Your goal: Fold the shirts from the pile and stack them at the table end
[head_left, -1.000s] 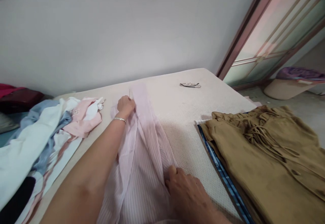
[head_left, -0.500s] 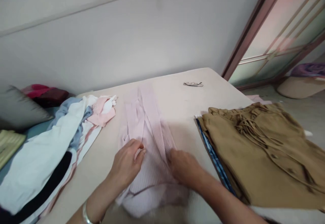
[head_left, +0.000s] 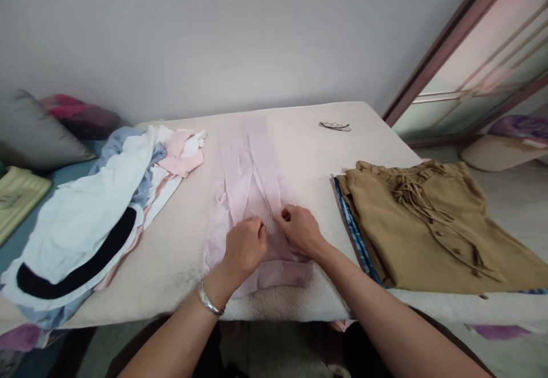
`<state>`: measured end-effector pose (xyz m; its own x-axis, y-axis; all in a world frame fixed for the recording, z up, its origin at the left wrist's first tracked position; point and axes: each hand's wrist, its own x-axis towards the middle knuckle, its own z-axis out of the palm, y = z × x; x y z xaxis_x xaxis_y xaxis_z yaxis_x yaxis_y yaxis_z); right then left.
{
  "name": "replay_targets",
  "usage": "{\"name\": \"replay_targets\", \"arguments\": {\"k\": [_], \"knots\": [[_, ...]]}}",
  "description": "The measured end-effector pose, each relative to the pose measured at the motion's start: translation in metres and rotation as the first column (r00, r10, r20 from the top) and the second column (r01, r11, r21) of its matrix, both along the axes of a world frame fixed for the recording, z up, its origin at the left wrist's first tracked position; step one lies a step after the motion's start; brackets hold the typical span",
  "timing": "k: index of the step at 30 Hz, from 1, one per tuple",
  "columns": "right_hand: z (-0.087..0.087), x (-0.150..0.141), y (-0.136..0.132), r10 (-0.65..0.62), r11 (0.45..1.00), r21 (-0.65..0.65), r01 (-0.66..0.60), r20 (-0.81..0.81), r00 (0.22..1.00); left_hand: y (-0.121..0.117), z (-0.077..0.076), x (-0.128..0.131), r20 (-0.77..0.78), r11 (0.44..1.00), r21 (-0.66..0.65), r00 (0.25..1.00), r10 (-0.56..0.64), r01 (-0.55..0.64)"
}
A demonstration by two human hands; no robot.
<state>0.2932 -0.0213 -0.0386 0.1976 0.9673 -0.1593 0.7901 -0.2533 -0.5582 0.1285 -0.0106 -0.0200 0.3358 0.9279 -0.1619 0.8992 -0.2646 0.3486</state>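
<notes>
A pale pink, finely striped shirt [head_left: 240,167] lies lengthwise on the cream bed cover [head_left: 180,264], its sides folded inward and the sleeves laid along it. My left hand [head_left: 246,245], with a silver bangle at the wrist, is closed on the cloth near the lower middle of the shirt; its fingertips are partly hidden. Just to the right, my right hand [head_left: 298,226] pinches the shirt at the end of the right-hand strip of folded cloth. The two hands are close together but apart.
A loose heap of white, blue and pink clothes [head_left: 98,195] is on the left, beside a grey cushion [head_left: 47,132]. Folded khaki trousers [head_left: 406,241] with drawstrings lie on the right over blue fabric. Eyeglasses [head_left: 335,126] rest near the back edge by the wall [head_left: 240,41].
My left hand has come back from the shirt's far end to its lower middle, near my right hand. The view has tipped down, showing the bed's front edge.
</notes>
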Motion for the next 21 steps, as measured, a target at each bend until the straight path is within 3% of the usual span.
{"name": "replay_targets", "arguments": {"k": [6,12,17,21], "knots": [[0.006,-0.004,-0.005,0.053,0.999,0.001,-0.054,0.100,0.994,0.003,-0.002,-0.007,-0.014,1.000,0.014,1.000,0.012,-0.012],[0.004,0.001,-0.005,0.102,0.988,-0.133,-0.082,0.146,0.984,-0.002,0.000,-0.004,-0.093,1.000,0.001,0.995,-0.031,0.031],[0.003,0.006,-0.002,0.134,0.982,-0.155,-0.112,0.143,0.981,-0.004,0.006,-0.003,-0.160,0.999,0.010,0.986,-0.044,0.047],[0.013,0.025,0.000,0.096,0.986,-0.151,-0.067,0.192,0.977,0.012,0.016,-0.023,-0.247,0.997,0.066,0.968,0.042,-0.026]]}}
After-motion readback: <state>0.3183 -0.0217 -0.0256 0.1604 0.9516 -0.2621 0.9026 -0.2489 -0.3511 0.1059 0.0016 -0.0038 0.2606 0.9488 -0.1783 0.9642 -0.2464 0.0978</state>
